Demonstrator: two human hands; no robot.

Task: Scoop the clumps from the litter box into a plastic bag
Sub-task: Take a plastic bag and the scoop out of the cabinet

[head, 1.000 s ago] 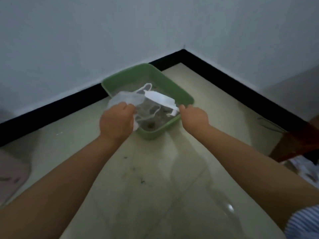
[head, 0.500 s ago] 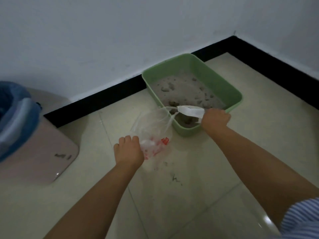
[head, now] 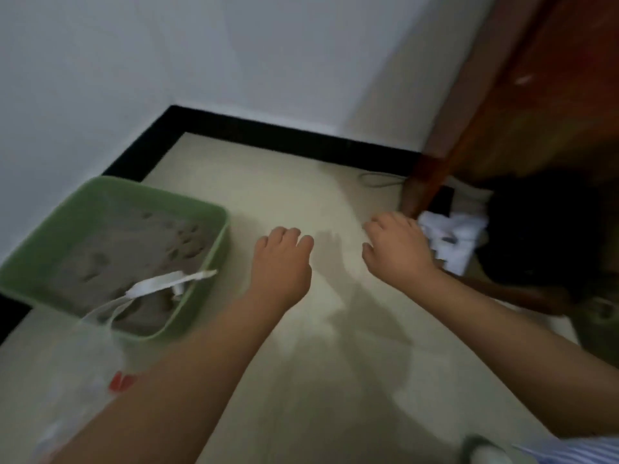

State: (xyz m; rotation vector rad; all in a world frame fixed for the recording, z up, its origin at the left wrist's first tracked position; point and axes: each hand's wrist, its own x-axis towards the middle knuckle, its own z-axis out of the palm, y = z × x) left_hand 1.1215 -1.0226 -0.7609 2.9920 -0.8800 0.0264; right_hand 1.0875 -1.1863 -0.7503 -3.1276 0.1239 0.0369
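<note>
Nearest, at the lower left of the floor (head: pixel 335 380), lies a clear plastic bag (head: pixel 77 373) with a red mark on it, partly under the left forearm; its white handles (head: pixel 157 286) stretch up over the near rim of the litter box and rest on the litter. At the lower right corner a bit of striped sleeve (head: pixel 569 447) shows.

Farther out, both hands hover over bare tile in the middle of the floor, backs up. The left hand (head: pixel 281 262) has its fingers loosely bent and holds nothing; it is just beside the right wall of the box but apart from it. The right hand (head: pixel 398 246) is likewise relaxed, fingers slightly curled, with nothing visibly in it; its far side sits against or just in front of a crumpled white bundle (head: pixel 452 239), and whether it touches that cannot be told through the blur.

The green litter box (head: pixel 214 249) stands at the left, near the corner where the two black skirting boards (head: pixel 268 132) meet. Grey litter (head: pixel 127 242) fills it, with several darker clumps (head: pixel 187 246) toward its right side.

Beyond the bundle, at the right edge, a reddish-brown wooden door (head: pixel 536 95) rises, with a dark, blurred shape at its foot.
</note>
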